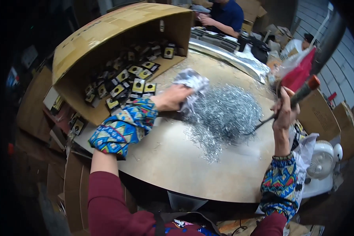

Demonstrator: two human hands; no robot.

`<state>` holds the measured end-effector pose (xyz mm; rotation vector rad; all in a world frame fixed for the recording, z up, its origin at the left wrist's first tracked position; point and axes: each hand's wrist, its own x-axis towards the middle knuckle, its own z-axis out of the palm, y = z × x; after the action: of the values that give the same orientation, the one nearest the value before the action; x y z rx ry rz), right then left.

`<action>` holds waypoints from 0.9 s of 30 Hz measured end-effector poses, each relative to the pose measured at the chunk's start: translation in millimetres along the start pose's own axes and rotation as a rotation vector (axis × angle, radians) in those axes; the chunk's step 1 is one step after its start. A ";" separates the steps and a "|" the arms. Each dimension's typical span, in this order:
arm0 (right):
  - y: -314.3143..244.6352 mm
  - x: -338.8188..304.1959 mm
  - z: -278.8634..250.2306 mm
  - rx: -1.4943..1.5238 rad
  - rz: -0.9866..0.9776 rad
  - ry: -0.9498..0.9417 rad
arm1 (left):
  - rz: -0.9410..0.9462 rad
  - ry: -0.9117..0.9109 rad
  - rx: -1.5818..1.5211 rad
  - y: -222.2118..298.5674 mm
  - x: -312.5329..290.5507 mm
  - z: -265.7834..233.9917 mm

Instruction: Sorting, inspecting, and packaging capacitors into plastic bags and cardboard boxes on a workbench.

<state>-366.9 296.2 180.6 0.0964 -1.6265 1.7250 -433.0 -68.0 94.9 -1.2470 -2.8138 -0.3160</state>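
On the left side of the worktable, my left hand [174, 98] is closed on a crumpled whitish cloth or wrap [192, 81], pressing it against the edge of a heap of thin silver metal pins [228, 114]. My right hand [285, 114] grips a hand tool [304, 89] with a dark handle and an orange-red end, held upward at a slant. A thin curved dark metal part reaches from below that hand to the right edge of the heap. Whether its tip lies in the pins is hard to make out.
A large cardboard box [124, 19] lies on its side at the left, holding many small black-and-yellow boxes [139, 86]. The tabletop [208, 183] curves in front of me. A white fan [321, 159] stands at right. Across the table, a person in dark blue [226, 17] works.
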 end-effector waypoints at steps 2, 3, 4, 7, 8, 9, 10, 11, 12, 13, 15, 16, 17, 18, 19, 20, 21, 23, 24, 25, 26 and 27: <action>-8.9 -3.2 -6.7 -0.035 0.046 0.027 | 0.239 0.097 0.260 4.3 -2.0 14.1; -6.6 -2.4 -14.6 -0.026 0.027 0.032 | 0.292 0.113 0.263 5.7 -2.5 24.5; -1.8 -0.4 -20.1 -0.013 0.012 0.034 | 0.339 0.124 0.266 6.2 -4.1 31.1; -1.2 -0.4 -11.9 0.036 0.070 0.022 | 0.301 0.170 0.102 1.1 -8.4 37.9; -1.8 -1.8 -9.0 0.040 0.070 0.014 | 0.223 0.140 0.012 2.0 -4.8 40.7; -2.1 -4.2 -7.3 0.033 0.049 0.030 | 0.218 0.143 0.012 0.1 -5.6 42.4; -1.4 -5.2 -8.0 0.025 0.028 0.050 | 0.233 0.127 0.008 2.0 -4.3 38.8; -0.8 -7.2 -9.6 0.050 0.020 0.074 | 0.250 0.111 0.002 4.8 -2.8 36.3; -3.3 -6.1 -10.8 0.044 0.020 0.078 | 0.255 0.110 -0.003 8.3 -4.8 35.6; -11.0 -5.3 -9.8 0.106 0.003 0.144 | 0.265 0.237 -0.064 12.4 -10.9 35.6; -21.2 1.6 -10.5 0.219 -0.036 0.227 | 0.316 0.465 -0.265 6.3 -21.4 43.3; -27.8 3.2 -6.7 0.218 -0.044 0.268 | 0.016 0.320 -0.448 7.5 -27.6 44.4; -31.7 3.1 -6.6 0.307 -0.063 0.292 | -0.132 0.382 -0.378 9.2 -33.6 29.1; -34.4 3.5 -7.6 0.391 -0.089 0.313 | -0.215 0.468 -0.450 10.8 -34.3 13.4; -27.9 3.8 -12.8 0.490 -0.073 0.247 | -0.291 0.589 -0.614 30.8 -38.1 -9.4; -22.7 0.0 -12.9 0.600 -0.046 0.167 | -0.234 0.509 -0.539 25.0 -50.2 -6.1; -22.2 -4.6 -5.2 0.247 -0.066 0.158 | -0.141 0.296 -0.498 18.1 -52.6 5.9; -27.0 -14.1 4.5 -0.120 -0.006 0.064 | -0.024 0.031 -0.188 30.4 -51.5 4.7; -30.2 -16.2 5.0 -0.151 0.062 -0.014 | 0.173 0.075 0.002 43.9 -46.8 -3.5; -32.5 -18.0 6.9 -0.128 0.120 -0.035 | 0.096 -0.014 -0.152 47.9 -42.2 -7.6; -28.3 -16.9 6.7 -0.148 0.126 -0.065 | -0.019 -0.015 -0.202 59.4 -38.5 -15.5; -22.8 -17.0 7.6 -0.129 0.128 -0.093 | 0.026 0.023 -0.188 61.7 -34.6 -11.2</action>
<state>-345.4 279.6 191.9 0.0108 -1.8430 1.7271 -364.7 -55.1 111.8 -1.3029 -2.7993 -0.6024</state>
